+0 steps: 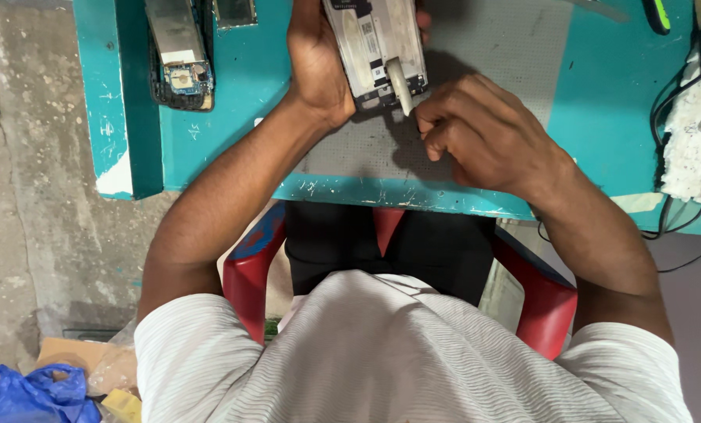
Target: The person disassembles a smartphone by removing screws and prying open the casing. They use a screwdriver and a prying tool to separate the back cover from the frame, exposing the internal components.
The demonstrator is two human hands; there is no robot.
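Two bare hands work over a teal workbench (233, 149), seen from a head camera looking straight down. Nearest the viewer lie the striped white shirt (413, 352) and the red plastic chair (244, 274); at 7 o'clock a blue plastic bag (21, 395) rests on the concrete floor (29, 180).

Beyond the bench edge, the right hand (483, 133) is closed in a loose fist, its fingertips pinching the lower end of a flat white pry tool (399, 88). The tool's upper end lies against the lower edge of an opened phone (378, 47), at 12 o'clock from the right hand. The left hand (315, 63) wraps the phone's left side, fingers curled around the back, holding it tilted above a grey perforated work mat (382, 149); the phone does not appear to rest on the mat.

Farther off, at 11 o'clock, a second dismantled phone (179, 55) lies with its circuit board exposed. At 3 o'clock, black cables (672, 102) run over a white pad (691, 133).

Risks, as judged: the phone is carried only by a one-handed grip, so a hard lever with the tool could twist it loose and drop it on the mat. The tool sits near exposed board parts and a slip could gouge them. Too much force at one point could crack the panel.
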